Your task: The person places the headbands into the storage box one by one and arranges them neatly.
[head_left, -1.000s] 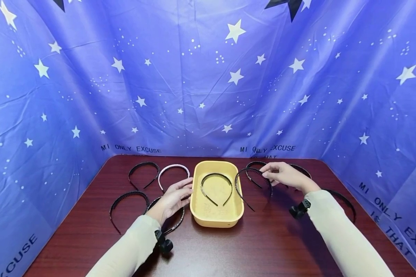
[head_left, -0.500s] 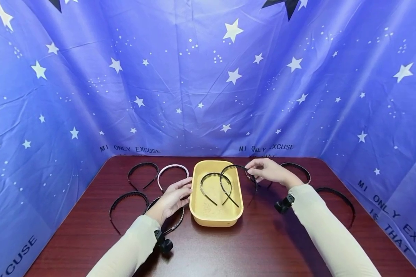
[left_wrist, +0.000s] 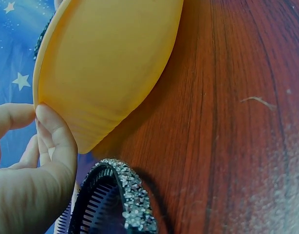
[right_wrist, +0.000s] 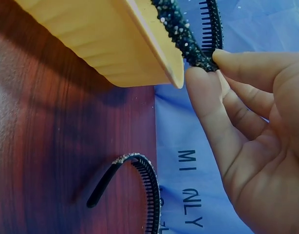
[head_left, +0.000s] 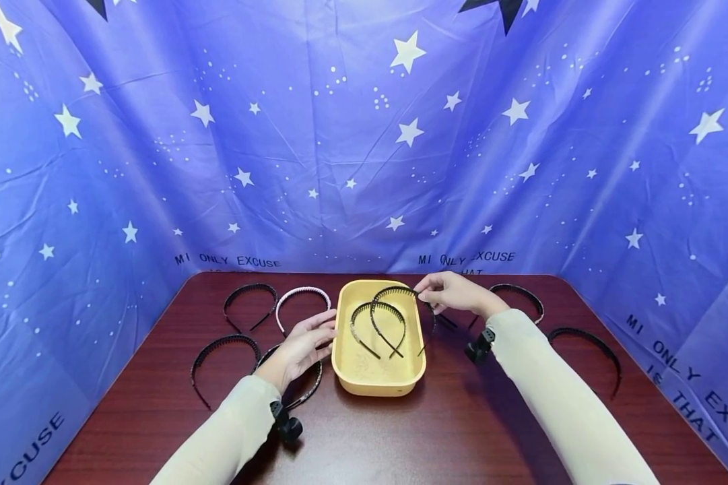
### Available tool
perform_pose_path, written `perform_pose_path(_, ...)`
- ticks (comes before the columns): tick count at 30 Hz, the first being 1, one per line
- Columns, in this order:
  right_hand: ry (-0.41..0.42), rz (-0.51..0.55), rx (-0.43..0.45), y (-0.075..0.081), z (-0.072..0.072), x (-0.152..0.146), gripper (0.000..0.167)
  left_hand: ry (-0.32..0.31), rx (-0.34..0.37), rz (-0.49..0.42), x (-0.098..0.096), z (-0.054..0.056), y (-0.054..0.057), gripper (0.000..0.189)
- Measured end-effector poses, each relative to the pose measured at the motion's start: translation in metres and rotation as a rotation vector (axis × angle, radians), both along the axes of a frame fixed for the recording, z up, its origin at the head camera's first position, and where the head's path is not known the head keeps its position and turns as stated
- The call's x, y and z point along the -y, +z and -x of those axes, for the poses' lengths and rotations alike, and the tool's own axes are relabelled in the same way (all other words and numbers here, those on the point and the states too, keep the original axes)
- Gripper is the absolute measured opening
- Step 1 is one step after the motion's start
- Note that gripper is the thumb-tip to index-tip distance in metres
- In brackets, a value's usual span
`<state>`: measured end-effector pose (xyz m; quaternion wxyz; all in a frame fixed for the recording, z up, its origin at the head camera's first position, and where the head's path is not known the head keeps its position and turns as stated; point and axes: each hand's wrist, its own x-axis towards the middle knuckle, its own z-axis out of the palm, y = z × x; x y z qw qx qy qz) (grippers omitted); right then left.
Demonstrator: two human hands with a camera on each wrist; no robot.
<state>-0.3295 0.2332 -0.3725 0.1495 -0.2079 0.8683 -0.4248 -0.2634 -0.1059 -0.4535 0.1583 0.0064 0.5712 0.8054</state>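
My left hand [head_left: 300, 350] pinches the left rim of a yellow plastic basin [head_left: 378, 389] between thumb and fingers, as the left wrist view shows. Inside the basin lies a black toothed headband [head_left: 378, 305]. My right hand [head_left: 457, 293] pinches another black headband [right_wrist: 177, 31], covered in dark sparkling beads, between thumb and forefinger. In the head view this headband overlaps the basin's right side, one arm over the inside and the other beyond the right rim. A silver-glitter headband [left_wrist: 137, 200] lies on the table beside my left hand, partly hidden by it in the head view.
On the dark red table [head_left: 364, 441], a pink-white headband [head_left: 304, 290] and black headbands [head_left: 225, 339] lie at left. At right lie two more black headbands [head_left: 588, 333]. Another headband [right_wrist: 152, 180] is partly behind my right hand. A blue star-patterned cloth [head_left: 351, 135] hangs behind.
My right hand has moved left, bringing its headband from beside the basin to over its right side. My left hand has stayed at the left rim.
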Motion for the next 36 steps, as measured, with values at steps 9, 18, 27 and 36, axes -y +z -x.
perform_pose_path(9, 0.002, 0.0, 0.094, 0.002, 0.013, 0.02, 0.026, 0.0, -0.002, -0.003, 0.0, 0.001, 0.0, 0.06)
perform_pose_path(18, -0.027, -0.023, 0.136, 0.0, 0.026, 0.036, 0.03, 0.004, -0.008, -0.012, 0.0, 0.002, -0.001, 0.059)
perform_pose_path(27, -0.055, -0.033, 0.165, -0.002, 0.032, 0.043, 0.033, 0.013, -0.01, -0.014, 0.0, 0.001, -0.004, 0.058)
perform_pose_path(36, -0.078, -0.106, 0.129, 0.001, 0.03, 0.056, 0.024, 0.001, -0.01, -0.02, 0.0, 0.001, -0.004, 0.058)
